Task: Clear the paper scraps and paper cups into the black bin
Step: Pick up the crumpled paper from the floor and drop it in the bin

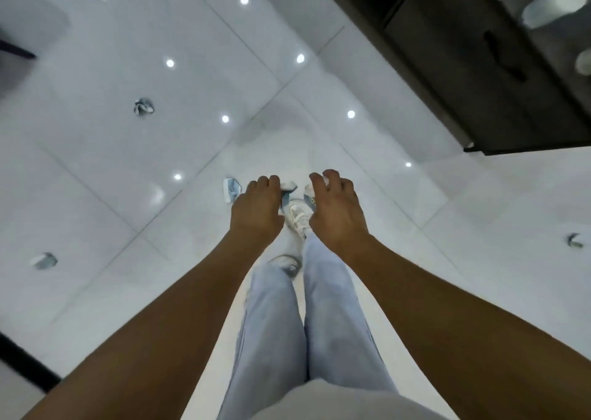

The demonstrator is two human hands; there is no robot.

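Observation:
Both arms reach forward over a glossy white tiled floor. My left hand [256, 210] has its fingers curled over a crumpled white-and-blue paper scrap [288, 187], and most of the scrap is hidden under the palm. My right hand [335, 208] grips a second white-and-blue paper piece [309, 193], which shows only at its left edge. More crumpled scraps lie on the floor: one just left of my left hand [232, 189], one farther away on the left [144, 107], one at the near left [44, 260] and one at the far right [575, 240]. No black bin is in view.
A dark cabinet [479, 68] fills the upper right, with blurred white objects [550, 0] on top of it. My legs in light jeans and white shoes [299, 216] are below the hands. A grey object [28, 26] sits at the upper left and a dark strip [22, 360] at the lower left.

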